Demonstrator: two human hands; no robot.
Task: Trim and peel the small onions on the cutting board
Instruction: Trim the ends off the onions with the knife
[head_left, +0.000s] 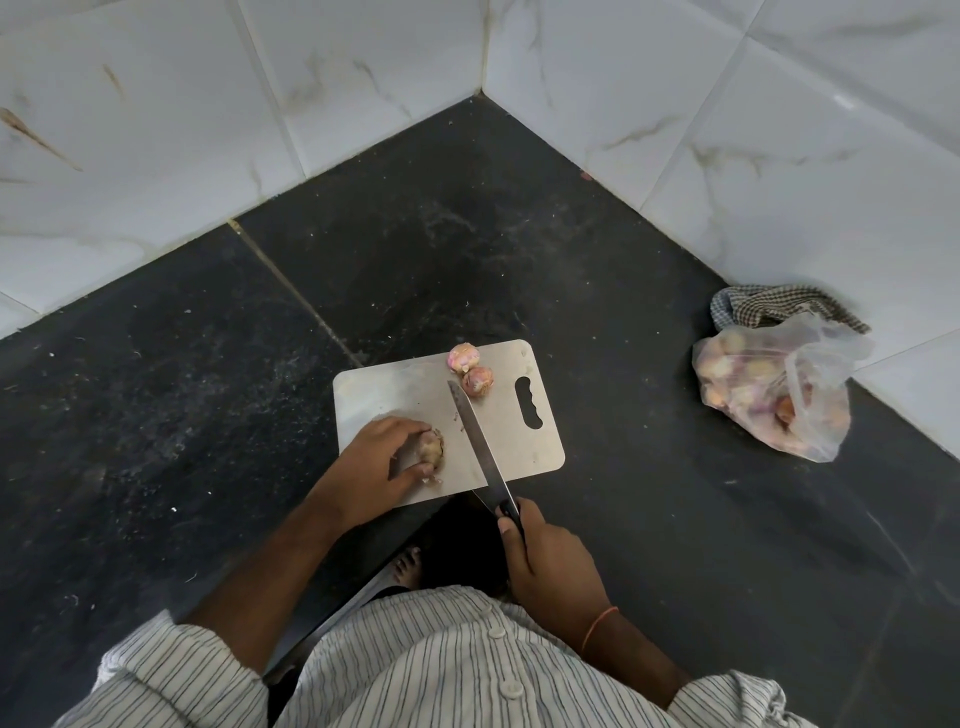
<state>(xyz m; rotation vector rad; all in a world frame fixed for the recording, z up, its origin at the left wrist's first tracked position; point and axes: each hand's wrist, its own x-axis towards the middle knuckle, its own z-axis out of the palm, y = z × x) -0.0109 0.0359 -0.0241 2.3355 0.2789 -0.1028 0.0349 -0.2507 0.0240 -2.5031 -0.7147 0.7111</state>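
Observation:
A steel cutting board (535, 441) lies on the dark counter. My left hand (382, 457) pins a small brownish onion (430, 450) against the board's near left part. My right hand (545, 561) grips the black handle of a knife (480, 447). Its blade lies across the board just right of the held onion, tip pointing away from me. Two pinkish small onions (464, 357) (478, 382) sit touching each other at the board's far edge. Small skin scraps lie by the blade and under my left fingers.
A clear plastic bag of several small onions (769, 395) rests at the right by the wall, with a checked cloth (774, 306) behind it. White tiled walls (623, 78) meet in a corner behind the black counter (415, 234). The counter's front edge runs under my arms.

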